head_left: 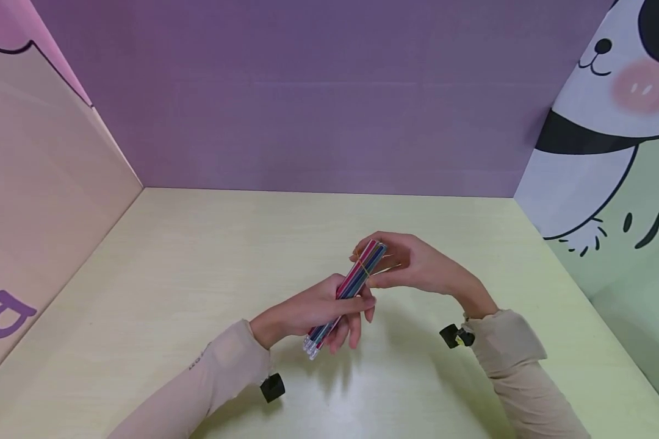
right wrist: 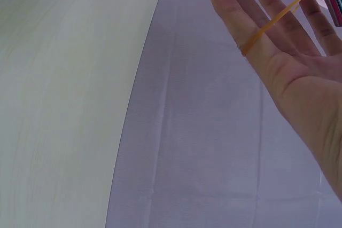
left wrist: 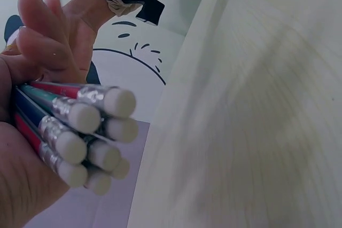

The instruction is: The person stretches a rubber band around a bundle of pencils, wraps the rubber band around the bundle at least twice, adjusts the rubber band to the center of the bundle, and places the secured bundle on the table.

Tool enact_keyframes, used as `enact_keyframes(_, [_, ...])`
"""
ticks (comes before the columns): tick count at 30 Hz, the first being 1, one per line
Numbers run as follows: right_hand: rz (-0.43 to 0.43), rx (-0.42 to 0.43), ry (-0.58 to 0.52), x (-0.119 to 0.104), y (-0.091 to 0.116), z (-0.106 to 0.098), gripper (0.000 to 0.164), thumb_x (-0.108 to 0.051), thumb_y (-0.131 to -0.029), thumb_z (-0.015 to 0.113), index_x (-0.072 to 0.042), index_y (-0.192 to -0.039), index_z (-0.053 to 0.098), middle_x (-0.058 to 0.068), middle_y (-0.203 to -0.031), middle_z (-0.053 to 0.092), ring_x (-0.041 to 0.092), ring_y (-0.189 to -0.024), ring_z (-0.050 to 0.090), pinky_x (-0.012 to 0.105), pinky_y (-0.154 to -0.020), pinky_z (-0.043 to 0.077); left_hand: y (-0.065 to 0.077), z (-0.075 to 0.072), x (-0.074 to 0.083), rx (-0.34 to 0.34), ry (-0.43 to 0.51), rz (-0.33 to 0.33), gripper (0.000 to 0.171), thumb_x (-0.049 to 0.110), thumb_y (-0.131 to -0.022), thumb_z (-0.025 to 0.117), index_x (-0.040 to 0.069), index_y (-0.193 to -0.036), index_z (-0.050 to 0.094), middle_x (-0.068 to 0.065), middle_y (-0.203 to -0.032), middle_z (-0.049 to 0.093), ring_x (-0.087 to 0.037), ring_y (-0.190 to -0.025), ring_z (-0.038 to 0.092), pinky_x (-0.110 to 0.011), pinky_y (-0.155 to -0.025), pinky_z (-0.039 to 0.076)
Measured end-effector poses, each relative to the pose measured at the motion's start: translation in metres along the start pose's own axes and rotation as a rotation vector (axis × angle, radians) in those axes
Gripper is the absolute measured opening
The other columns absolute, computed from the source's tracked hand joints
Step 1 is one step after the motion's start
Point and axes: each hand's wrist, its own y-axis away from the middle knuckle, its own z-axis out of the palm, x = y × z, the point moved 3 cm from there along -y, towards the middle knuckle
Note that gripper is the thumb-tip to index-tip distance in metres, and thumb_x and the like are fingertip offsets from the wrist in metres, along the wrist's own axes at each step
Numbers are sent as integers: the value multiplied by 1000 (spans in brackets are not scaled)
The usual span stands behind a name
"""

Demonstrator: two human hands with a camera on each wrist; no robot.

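A bundle of pencils [head_left: 354, 283] in red, blue and green lies slanted in my left hand [head_left: 315, 308], gripped between the thumb and fingers above the table. White erasers [left wrist: 85, 118] in silvery ferrules point toward the left wrist camera at the bundle's lower end. An orange rubber band [right wrist: 275, 21] loops over the thumb of my right hand [head_left: 414, 262] and stretches across to the bundle's upper end. The right hand's fingers [right wrist: 286, 25] are spread and extended beside the pencils. How the band passes behind the bundle is hidden.
A pale wooden table [head_left: 198, 262] lies under both hands. Behind it stands a purple wall [head_left: 329, 97]. Printed panels flank the sides, a pink one [head_left: 44, 164] at left and a panda-patterned one [head_left: 626, 256] at right.
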Motion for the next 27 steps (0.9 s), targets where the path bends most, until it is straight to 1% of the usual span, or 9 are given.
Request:
enact_keyframes(4, [5,-18,-16,0,0,3,38,-7,-90,72,-8,-126,59,13,-116,65,32,-106,68,47,-89,55,0,1,0,12,-39,-5,31,28,-104,54,-2,-98,58,-14,-59,62,-20,-42,59,-31,-40,48])
enact_keyframes(10, [20,-39,-39,4,-3,8,37,-7,-89,73,-8,-123,59,13,-123,63,33,-100,69,46,-90,55,0,4,-1,4,-61,-24,30,29,-104,53,0,-99,59,-11,-58,62,-19,-43,60,-31,-43,52])
enact_keyframes(12, [26,-46,-53,6,-3,8,36,-6,-89,73,-7,-122,59,14,-124,63,34,-101,68,46,-90,54,0,4,0,2,-65,-21,30,29,-104,53,0,-99,59,-12,-57,61,-20,-43,59,-32,-43,52])
enact_keyframes(16, [49,-63,-60,9,-3,8,35,-9,-90,73,-6,-122,59,15,-121,65,34,-106,67,47,-91,54,2,3,3,16,-90,-18,33,31,-103,55,-2,-99,60,-14,-56,59,-21,-40,56,-32,-41,50])
enact_keyframes(19, [68,-71,-37,11,-4,8,32,-12,-93,71,-7,-122,60,14,-116,67,32,-107,66,49,-93,53,3,0,6,46,-113,-18,36,33,-102,56,-2,-99,61,-13,-54,57,-21,-37,53,-31,-39,48])
enact_keyframes(22, [96,-82,4,11,-4,7,34,-16,-95,69,-11,-127,58,11,-121,66,30,-108,67,48,-94,52,6,-7,8,100,-116,-20,36,34,-102,57,-2,-98,61,-10,-52,54,-19,-36,49,-29,-38,45])
enact_keyframes(25, [133,-63,42,9,-3,5,37,-22,-96,68,-15,-130,56,9,-121,66,32,-97,71,45,-91,54,9,-15,10,159,-104,-22,37,34,-102,57,-3,-97,59,-8,-50,52,-17,-34,45,-28,-38,42])
enact_keyframes(27, [154,-24,77,7,-3,3,37,-25,-96,68,-15,-130,56,10,-110,69,33,-83,73,43,-85,56,11,-20,11,183,-103,-19,37,33,-103,57,-4,-98,58,-7,-50,52,-17,-34,45,-28,-38,41])
